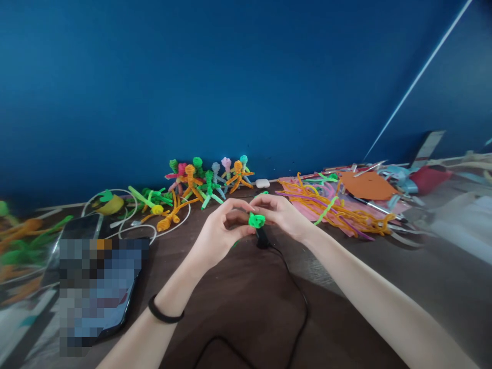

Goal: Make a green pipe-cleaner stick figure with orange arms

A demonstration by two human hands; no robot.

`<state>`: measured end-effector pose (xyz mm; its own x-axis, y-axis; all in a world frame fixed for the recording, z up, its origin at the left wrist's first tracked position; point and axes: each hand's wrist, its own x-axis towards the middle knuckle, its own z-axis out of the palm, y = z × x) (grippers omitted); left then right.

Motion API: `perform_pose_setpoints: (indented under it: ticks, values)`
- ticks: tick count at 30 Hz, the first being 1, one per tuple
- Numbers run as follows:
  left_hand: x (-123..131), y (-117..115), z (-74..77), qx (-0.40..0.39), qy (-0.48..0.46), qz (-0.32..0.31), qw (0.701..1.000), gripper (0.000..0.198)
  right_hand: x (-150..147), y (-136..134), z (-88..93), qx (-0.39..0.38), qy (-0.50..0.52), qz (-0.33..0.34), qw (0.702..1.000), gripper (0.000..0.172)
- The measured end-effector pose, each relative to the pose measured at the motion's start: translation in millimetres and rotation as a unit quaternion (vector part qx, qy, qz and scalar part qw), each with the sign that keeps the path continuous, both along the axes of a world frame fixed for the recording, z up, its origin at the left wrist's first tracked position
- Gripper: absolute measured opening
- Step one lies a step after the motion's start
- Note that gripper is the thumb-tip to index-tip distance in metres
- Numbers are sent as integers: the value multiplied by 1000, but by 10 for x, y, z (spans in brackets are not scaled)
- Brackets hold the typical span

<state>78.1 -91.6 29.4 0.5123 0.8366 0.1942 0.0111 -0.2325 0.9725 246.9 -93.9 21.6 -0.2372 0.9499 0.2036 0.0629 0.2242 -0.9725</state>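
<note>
Over the middle of the tabletop (230, 297), the left hand (217, 230) and right hand (284, 218) meet at a bright green pipe-cleaner coil (257, 220). The left grip is pinched on it between thumb and fingers; the right grip's fingertips are closed on its other side. Just below it is a black plug (263, 239) with a cord. Pipe-cleaner figures (190, 177) stand along the far edge, near a white earbud case (263, 183); orange pipe cleaners (313, 200) lie toward the far right corner.

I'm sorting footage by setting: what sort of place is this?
Probably a brown craft table: colourful fuzzy figures by the plain blue wall, loose orange fuzzy stems, and a flat orange sheet.
</note>
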Motion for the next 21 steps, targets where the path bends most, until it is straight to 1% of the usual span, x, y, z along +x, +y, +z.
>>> perform_pose_setpoints:
  ticks: [3,6,11,14,18,21]
  values:
    - [-11,30,-5,-33,-43,9,999,25,24,10,27,77,-83,-46,993,24]
    - [-13,52,-19,-58,-83,15,995,26,38,11,42,124,-130,-79,981,22]
    - [-7,61,-32,-127,-142,26,981,23,21,-14,32,124,-111,-50,985,14]
    - [-14,72,-31,-157,-164,27,973,23,18,-32,26,126,-120,-42,984,17]
    - [-20,86,-31,-175,-172,27,969,22,17,-69,53,135,-158,-48,977,20]
    - [-9,76,-30,-169,-171,34,970,25,-3,-95,83,155,-164,-48,973,21]
